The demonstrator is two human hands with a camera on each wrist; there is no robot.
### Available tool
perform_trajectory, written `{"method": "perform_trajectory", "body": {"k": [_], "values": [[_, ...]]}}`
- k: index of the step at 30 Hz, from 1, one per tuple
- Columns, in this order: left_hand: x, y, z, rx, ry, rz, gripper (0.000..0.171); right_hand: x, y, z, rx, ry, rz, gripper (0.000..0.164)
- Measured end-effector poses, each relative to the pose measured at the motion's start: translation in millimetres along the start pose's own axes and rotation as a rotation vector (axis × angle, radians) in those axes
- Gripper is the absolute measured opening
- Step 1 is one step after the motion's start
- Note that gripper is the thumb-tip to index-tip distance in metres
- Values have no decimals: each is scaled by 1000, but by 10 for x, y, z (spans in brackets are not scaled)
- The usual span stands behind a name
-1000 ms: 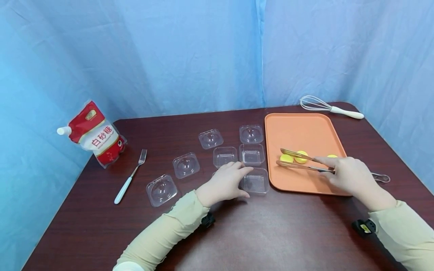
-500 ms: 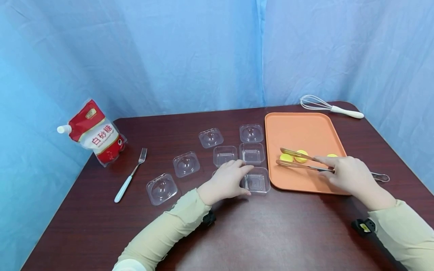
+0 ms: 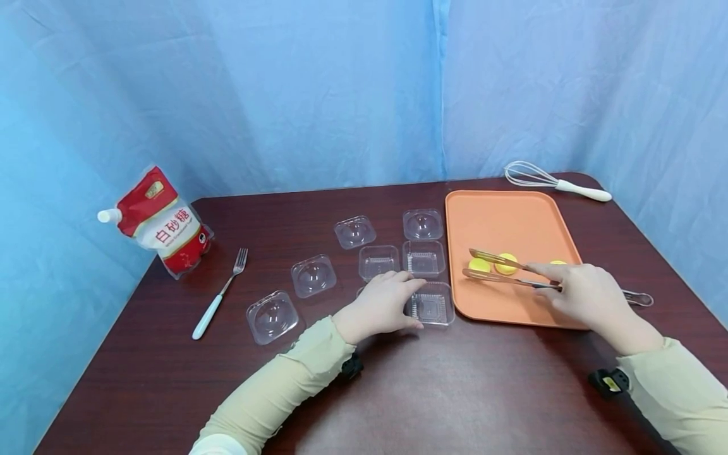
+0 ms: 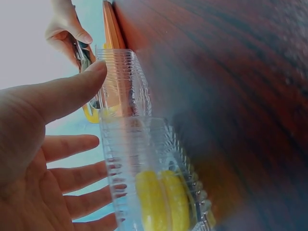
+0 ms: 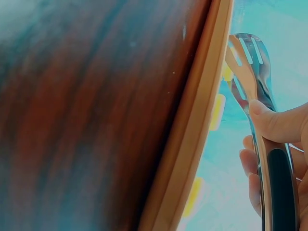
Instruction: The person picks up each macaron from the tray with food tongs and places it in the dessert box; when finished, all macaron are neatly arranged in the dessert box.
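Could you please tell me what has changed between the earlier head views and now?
The left hand has edged very slightly right toward the orange tray, seemingly nudging the clear container between them. Nothing was visibly grasped or released; the right hand still holds the tongs.

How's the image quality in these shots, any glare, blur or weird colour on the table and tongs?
Head view: mostly crisp, pale glare on the near tabletop, small highlights on the clear container; left wrist view: tabletop soft and streaky, whitish sheen at upper right; right wrist view: tongs fairly clear, tabletop grain smeared, pale background tinted turquoise.
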State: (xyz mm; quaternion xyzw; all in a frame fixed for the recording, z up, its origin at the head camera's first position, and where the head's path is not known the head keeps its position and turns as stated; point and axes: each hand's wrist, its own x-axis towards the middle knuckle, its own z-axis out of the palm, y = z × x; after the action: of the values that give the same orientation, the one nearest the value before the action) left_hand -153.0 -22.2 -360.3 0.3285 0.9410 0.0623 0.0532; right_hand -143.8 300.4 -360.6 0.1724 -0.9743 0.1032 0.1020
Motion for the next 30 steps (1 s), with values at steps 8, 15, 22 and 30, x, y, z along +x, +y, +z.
{"method": "perform_trajectory", "body": {"k": [8, 15, 22, 30], "values": [[41, -4, 12, 7, -13, -17, 74, -19, -4, 10, 16, 83, -48, 49], [69, -12, 21, 19, -15, -36, 76, -25, -43, -7, 25, 183, -117, 50], [84, -30, 37, 14, -13, -39, 75, -19, -131, -36, 41, 236, -172, 50], [82, -35, 48, 2, -15, -32, 74, -40, -237, -69, 77, 238, -198, 53]]}}
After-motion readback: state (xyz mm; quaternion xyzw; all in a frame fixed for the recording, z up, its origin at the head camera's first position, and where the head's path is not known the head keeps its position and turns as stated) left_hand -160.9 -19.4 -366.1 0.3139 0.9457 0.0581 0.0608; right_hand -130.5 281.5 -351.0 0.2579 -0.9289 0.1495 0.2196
